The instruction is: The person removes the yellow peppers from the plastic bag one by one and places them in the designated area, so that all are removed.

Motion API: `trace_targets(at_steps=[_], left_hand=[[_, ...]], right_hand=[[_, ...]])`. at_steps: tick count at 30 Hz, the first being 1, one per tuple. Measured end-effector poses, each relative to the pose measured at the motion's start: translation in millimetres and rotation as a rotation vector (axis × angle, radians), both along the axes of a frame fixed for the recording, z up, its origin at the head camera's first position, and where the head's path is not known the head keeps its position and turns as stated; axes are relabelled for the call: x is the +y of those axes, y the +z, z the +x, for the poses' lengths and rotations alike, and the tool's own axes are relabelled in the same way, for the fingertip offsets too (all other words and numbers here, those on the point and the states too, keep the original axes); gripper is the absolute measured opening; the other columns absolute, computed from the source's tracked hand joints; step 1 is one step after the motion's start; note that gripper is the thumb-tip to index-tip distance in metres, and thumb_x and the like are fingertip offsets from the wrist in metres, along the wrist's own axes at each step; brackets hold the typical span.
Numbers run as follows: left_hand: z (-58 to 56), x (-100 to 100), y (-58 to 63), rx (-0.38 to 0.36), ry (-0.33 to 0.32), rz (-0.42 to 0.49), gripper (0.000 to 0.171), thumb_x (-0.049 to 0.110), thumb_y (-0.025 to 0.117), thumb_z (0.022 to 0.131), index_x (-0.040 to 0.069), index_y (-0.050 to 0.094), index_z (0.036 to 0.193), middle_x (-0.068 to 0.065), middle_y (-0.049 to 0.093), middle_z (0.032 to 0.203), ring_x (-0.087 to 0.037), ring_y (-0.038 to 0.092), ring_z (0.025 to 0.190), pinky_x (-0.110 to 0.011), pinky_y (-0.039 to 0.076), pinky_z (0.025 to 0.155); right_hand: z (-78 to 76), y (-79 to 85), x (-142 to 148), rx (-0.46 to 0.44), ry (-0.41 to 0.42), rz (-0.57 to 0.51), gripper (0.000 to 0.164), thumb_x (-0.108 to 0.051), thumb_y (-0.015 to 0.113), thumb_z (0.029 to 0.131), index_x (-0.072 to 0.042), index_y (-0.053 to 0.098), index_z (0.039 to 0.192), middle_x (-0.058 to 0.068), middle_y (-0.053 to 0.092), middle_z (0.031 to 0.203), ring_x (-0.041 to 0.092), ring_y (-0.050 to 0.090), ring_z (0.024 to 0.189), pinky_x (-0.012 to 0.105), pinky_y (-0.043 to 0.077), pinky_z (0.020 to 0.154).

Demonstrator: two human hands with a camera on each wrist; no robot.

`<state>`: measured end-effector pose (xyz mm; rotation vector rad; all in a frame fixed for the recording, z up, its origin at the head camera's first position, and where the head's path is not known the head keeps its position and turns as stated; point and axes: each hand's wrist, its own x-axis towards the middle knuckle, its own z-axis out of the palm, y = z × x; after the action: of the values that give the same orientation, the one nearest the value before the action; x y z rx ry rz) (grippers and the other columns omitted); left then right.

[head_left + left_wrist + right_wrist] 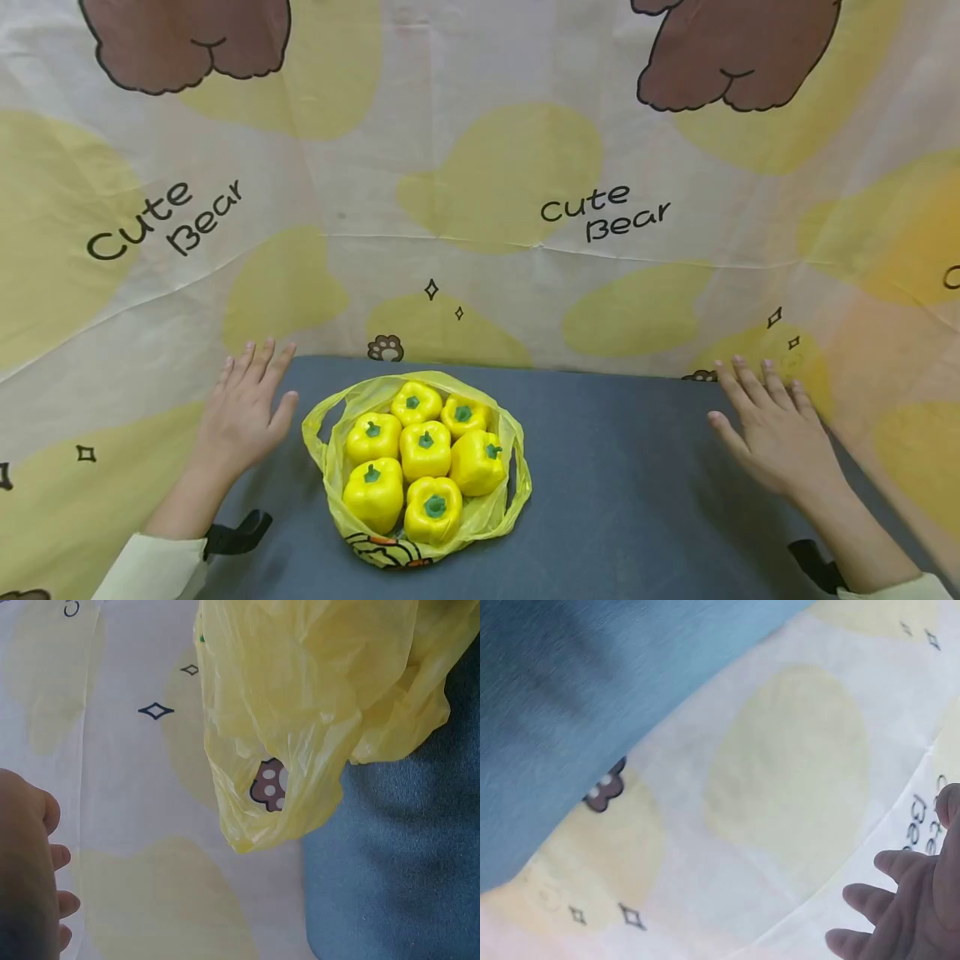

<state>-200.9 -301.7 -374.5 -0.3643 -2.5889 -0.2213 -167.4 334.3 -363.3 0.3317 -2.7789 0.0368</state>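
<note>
On the table sits a thin yellow plastic bag, its mouth spread wide. Several yellow bell peppers with green stems stand inside it. My left hand is just left of the bag, fingers spread and holding nothing. Over at the table's right side is my right hand, fingers also spread, with nothing in it. The left wrist view has the bag close up, one handle loop hanging down, and the left hand at its edge. Fingers of the right hand reach into the right wrist view's corner.
The blue-grey table runs back to a printed cloth with bears, yellow patches and "Cute Bear" lettering. A dark strap crosses the left wrist, and another strap is on the right wrist.
</note>
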Motion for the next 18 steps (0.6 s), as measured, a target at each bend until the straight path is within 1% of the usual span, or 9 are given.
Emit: trace_targets(at_steps=[2,4,6,8,10,12,15,18], left_hand=[[2.6,1,0.3,0.016,-0.004,0.002,0.062,0.028,0.047,0.096,0.011,0.028,0.152,-0.025,0.029,0.154,-0.042,0.014,0.146,-0.054,0.004,0.118],[4.8,3,0.8,0.030,-0.014,0.008,0.061,0.028,0.047,0.096,0.012,0.030,0.152,-0.025,0.031,0.153,-0.042,0.015,0.146,-0.054,0.005,0.118],[7.2,5,1.6,0.046,-0.027,0.022,0.061,0.028,0.049,0.095,0.012,0.032,0.151,-0.025,0.034,0.151,-0.044,0.018,0.145,-0.055,0.007,0.118],[9.7,7,1.9,0.049,-0.043,0.055,0.062,0.029,0.051,0.094,0.012,0.034,0.151,-0.025,0.035,0.151,-0.047,0.021,0.143,-0.058,0.010,0.116],[12.5,9,1.6,0.033,-0.058,0.108,0.064,0.029,0.054,0.092,0.013,0.034,0.151,-0.025,0.035,0.151,-0.050,0.024,0.140,-0.062,0.014,0.113],[14.9,11,0.2,0.008,-0.070,0.177,0.065,0.028,0.056,0.091,0.015,0.034,0.151,-0.024,0.035,0.151,-0.052,0.028,0.136,-0.066,0.020,0.107],[17.7,14,-3.2,-0.035,-0.096,0.291,0.065,0.024,0.058,0.090,0.016,0.035,0.150,-0.024,0.037,0.149,-0.051,0.032,0.131,-0.070,0.024,0.099],[19.3,16,-8.1,-0.072,-0.119,0.390,0.062,0.019,0.057,0.092,0.014,0.036,0.149,-0.026,0.038,0.147,-0.051,0.034,0.129,-0.071,0.027,0.095]], right_hand=[[0.9,2.1,-6,0.007,0.016,-0.024,0.072,-0.044,0.042,0.100,-0.020,0.005,0.157,0.021,0.016,0.160,0.045,-0.002,0.146,0.060,-0.009,0.114],[2.0,5.1,-13,0.020,0.035,-0.062,0.072,-0.043,0.046,0.098,-0.019,0.012,0.156,0.023,0.022,0.157,0.049,0.004,0.145,0.064,-0.001,0.113],[3.4,8.9,-22,0.044,0.056,-0.094,0.072,-0.042,0.052,0.096,-0.016,0.022,0.155,0.025,0.031,0.152,0.053,0.015,0.141,0.068,0.011,0.110],[3.7,12.8,-31,0.077,0.082,-0.111,0.069,-0.041,0.058,0.092,-0.012,0.033,0.150,0.027,0.039,0.146,0.055,0.028,0.134,0.069,0.023,0.103],[4.4,16.1,-40,0.110,0.117,-0.133,0.066,-0.038,0.064,0.088,-0.011,0.042,0.145,0.026,0.046,0.139,0.053,0.037,0.127,0.068,0.031,0.097],[5.1,18.2,-50,0.133,0.156,-0.151,0.063,-0.034,0.068,0.085,-0.011,0.048,0.140,0.024,0.051,0.135,0.051,0.044,0.121,0.067,0.036,0.092],[5.9,19.2,-62,0.144,0.216,-0.197,0.061,-0.029,0.072,0.081,-0.013,0.053,0.136,0.020,0.055,0.131,0.046,0.049,0.117,0.064,0.039,0.089],[5.6,19.1,-74,0.133,0.249,-0.237,0.058,-0.026,0.073,0.079,-0.014,0.056,0.133,0.016,0.057,0.129,0.041,0.052,0.114,0.061,0.042,0.085]])
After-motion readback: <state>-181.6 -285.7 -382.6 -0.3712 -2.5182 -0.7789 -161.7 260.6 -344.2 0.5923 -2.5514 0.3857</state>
